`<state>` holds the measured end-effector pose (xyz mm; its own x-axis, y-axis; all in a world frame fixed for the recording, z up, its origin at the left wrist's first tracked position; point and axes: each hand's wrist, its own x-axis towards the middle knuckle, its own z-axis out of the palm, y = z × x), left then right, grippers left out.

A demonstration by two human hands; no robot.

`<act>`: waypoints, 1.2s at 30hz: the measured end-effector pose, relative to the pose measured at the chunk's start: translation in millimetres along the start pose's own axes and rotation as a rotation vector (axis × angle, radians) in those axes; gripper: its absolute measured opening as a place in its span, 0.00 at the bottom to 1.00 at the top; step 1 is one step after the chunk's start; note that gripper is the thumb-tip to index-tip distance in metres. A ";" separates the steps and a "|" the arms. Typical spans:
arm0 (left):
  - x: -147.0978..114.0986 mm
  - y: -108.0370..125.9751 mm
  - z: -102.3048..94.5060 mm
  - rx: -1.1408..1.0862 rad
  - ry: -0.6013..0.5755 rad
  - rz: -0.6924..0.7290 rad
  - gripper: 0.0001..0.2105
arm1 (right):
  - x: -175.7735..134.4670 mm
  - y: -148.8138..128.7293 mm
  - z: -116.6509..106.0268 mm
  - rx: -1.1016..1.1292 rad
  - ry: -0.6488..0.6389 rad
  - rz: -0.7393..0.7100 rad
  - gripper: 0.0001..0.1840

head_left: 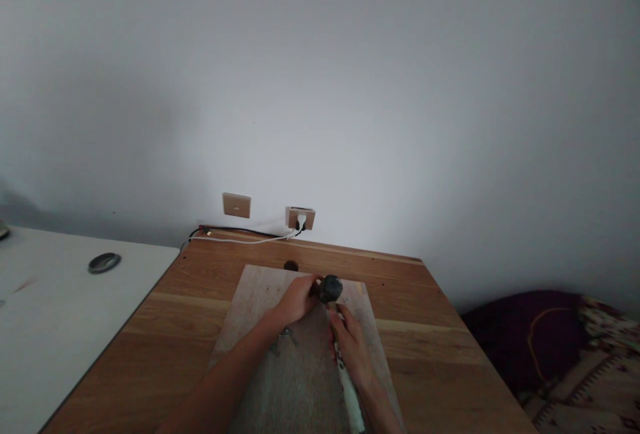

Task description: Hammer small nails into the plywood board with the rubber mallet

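Note:
A hammer with a dark, blunt head (331,289) and a pale handle (351,397) is held over a grey-brown wooden board (300,394). My right hand (351,344) wraps round the handle just below the head. Close against the head's left side is my left hand (299,297), its fingers curled together. What the left fingertips pinch, if anything, is hidden behind the hammer head. Several small metal pieces (286,335) lie on the board beside my left forearm, too blurred to name.
The board rests on a wooden table (415,347) with a dark round hole (291,265) near its back. Cables (240,241) run along the rear edge to a wall socket (301,218). A white table (60,327) with a dark oval object (104,262) stands left; patterned fabric (590,381) lies right.

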<state>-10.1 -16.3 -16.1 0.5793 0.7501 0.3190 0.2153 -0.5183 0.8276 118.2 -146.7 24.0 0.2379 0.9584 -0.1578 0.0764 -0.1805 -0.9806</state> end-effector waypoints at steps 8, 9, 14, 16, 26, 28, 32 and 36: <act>0.0 3.7 -2.0 0.009 -0.010 0.005 0.23 | 2.5 -2.7 2.8 0.000 0.017 0.006 0.31; -0.1 3.5 -1.7 0.017 -0.011 0.001 0.23 | 2.8 -2.6 2.0 0.003 0.018 0.003 0.31; 0.9 0.5 0.2 0.015 -0.006 0.001 0.23 | 4.3 -1.3 -2.6 -0.003 0.002 0.028 0.29; 0.9 -1.1 0.5 -0.001 -0.011 -0.003 0.23 | 4.8 -1.4 -3.5 -0.006 0.005 0.027 0.30; 1.1 -4.3 0.9 -0.002 -0.024 -0.005 0.25 | 0.5 -4.6 -0.9 -0.020 0.020 0.019 0.28; 0.9 -5.2 1.0 0.000 -0.027 -0.004 0.25 | -0.7 -5.4 -1.0 -0.018 0.032 0.021 0.29; 1.0 -7.0 1.5 0.008 -0.031 -0.012 0.24 | -0.6 -4.8 -1.9 -0.032 0.010 0.011 0.29; 1.8 -8.7 2.6 0.005 -0.027 0.014 0.26 | 0.2 -3.3 -2.1 -0.026 0.011 0.015 0.29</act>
<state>-8.9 -11.6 -23.9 0.6031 0.7314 0.3184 0.2111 -0.5313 0.8205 120.1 -146.4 27.4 0.2495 0.9532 -0.1707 0.0981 -0.2002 -0.9748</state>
